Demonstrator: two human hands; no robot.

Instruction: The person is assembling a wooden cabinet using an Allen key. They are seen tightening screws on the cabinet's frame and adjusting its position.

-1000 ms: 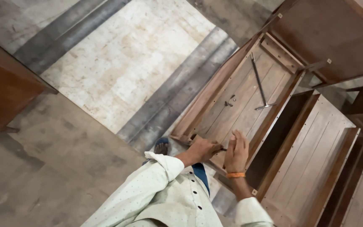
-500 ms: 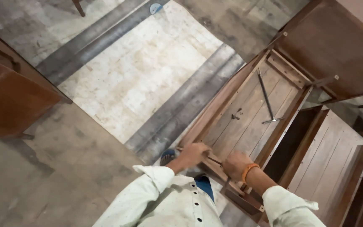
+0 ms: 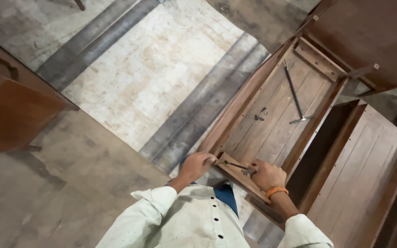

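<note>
Hands meet at the near end of an upturned brown wooden desk, which lies with its plank underside facing up on the grey concrete floor. The left hand is closed over the near corner of the frame, apparently bracing it so the piece does not shift. The right hand, with an orange band at the wrist, is clenched around the handle end of a slim dark metal tool whose shaft lies across the short wooden end rail toward the left hand; what kind of tool it is cannot be told at this size. Both sleeves are pale, light-coloured cloth, and the person leans right over the rail, which keeps the work close under the eyes. Farther up the underside, a long thin metal rod with a bent foot lies loose on the planks, and a small dark metal fitting sits near the middle, both well apart from the hands. Just beside the desk on the right stands another brown wooden piece with a panelled face, and a dark brown cabinet fills the left edge. A pale worn sheet covers the floor between 2 grey strips.
</note>
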